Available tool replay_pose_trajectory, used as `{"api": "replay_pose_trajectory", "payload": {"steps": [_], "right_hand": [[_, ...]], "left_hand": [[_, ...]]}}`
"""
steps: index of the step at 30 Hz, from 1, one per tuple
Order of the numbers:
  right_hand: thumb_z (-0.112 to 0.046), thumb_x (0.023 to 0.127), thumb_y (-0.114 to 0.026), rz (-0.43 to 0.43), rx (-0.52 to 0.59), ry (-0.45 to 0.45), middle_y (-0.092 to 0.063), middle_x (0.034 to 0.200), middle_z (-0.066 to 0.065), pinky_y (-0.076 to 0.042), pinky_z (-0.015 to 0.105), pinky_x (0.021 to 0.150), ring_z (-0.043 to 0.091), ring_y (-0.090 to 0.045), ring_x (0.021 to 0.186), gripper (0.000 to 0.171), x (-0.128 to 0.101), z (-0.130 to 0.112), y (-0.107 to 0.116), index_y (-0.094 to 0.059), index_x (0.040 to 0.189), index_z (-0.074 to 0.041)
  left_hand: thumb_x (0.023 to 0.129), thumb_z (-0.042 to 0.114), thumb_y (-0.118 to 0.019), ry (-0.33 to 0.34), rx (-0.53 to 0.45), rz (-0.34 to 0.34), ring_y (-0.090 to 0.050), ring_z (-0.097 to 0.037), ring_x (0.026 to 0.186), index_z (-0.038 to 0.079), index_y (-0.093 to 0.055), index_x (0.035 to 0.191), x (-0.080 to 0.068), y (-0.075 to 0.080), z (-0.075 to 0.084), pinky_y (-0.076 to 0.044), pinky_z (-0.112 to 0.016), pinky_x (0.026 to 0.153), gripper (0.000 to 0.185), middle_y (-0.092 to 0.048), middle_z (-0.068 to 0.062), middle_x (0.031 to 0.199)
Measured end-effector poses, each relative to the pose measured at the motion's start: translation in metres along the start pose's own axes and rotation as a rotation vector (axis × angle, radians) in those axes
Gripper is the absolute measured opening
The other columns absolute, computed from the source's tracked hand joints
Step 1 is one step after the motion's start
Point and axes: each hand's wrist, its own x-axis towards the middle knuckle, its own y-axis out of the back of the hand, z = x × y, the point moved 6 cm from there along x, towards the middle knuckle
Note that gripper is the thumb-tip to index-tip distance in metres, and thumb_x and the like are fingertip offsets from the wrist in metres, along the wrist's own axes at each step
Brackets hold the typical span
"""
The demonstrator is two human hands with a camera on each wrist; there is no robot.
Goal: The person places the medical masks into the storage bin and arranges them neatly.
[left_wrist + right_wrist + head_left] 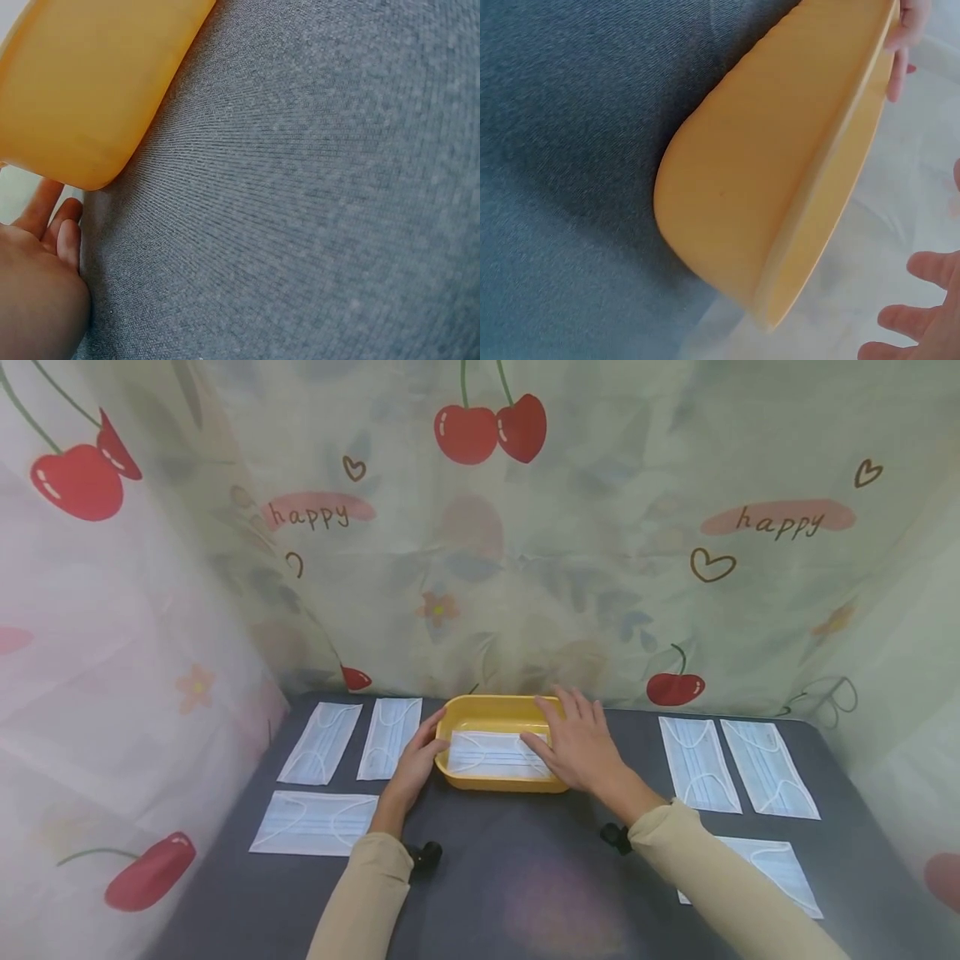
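Observation:
A yellow tray (495, 709) sits on the grey table at the back centre, with a white face mask (497, 754) lying flat inside it. My left hand (415, 764) rests against the tray's left rim, fingers loosely extended; the tray's wall (90, 82) shows close up in the left wrist view beside the fingers (56, 225). My right hand (577, 742) lies flat with straight fingers over the tray's right end, touching the mask. In the right wrist view the tray wall (780, 172) fills the middle and fingertips (911, 319) show at the lower right.
More face masks lie flat on the grey table (525, 877): three to the left (321, 742), (388, 737), (315, 822) and three to the right (699, 763), (768, 768), (780, 870). A cherry-print cloth (525, 568) hangs behind and at both sides.

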Motion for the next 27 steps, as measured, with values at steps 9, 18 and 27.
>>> {"api": "replay_pose_trajectory", "payload": {"steps": [9,18,27], "right_hand": [[-0.067,0.096,-0.047,0.005,-0.017,-0.011,-0.022,0.169,0.018,-0.016,0.072,0.122,0.047,-0.018,0.155,0.08,-0.014,0.011,0.005,-0.032,0.16,-0.021],[-0.066,0.096,-0.049,0.026,-0.034,-0.03,-0.021,0.169,0.02,-0.016,0.073,0.121,0.048,-0.018,0.154,0.081,-0.024,0.023,0.01,-0.031,0.161,-0.02],[-0.065,0.097,-0.048,0.04,-0.044,-0.04,-0.021,0.169,0.021,-0.016,0.075,0.12,0.05,-0.018,0.154,0.082,-0.033,0.033,0.014,-0.03,0.161,-0.017]], "left_hand": [[0.101,0.021,-0.051,0.006,0.004,0.006,-0.033,-0.029,0.154,0.039,-0.042,0.153,0.001,-0.001,-0.002,-0.02,-0.055,0.128,0.056,-0.039,-0.006,0.164],[0.101,0.021,-0.052,-0.008,0.008,0.014,-0.036,-0.029,0.153,0.039,-0.043,0.153,0.0,0.001,0.001,-0.023,-0.054,0.127,0.056,-0.043,-0.007,0.162],[0.1,0.019,-0.053,-0.014,-0.011,0.015,-0.036,-0.03,0.153,0.035,-0.044,0.153,-0.001,0.001,0.0,-0.022,-0.053,0.128,0.056,-0.043,-0.01,0.162]]}}
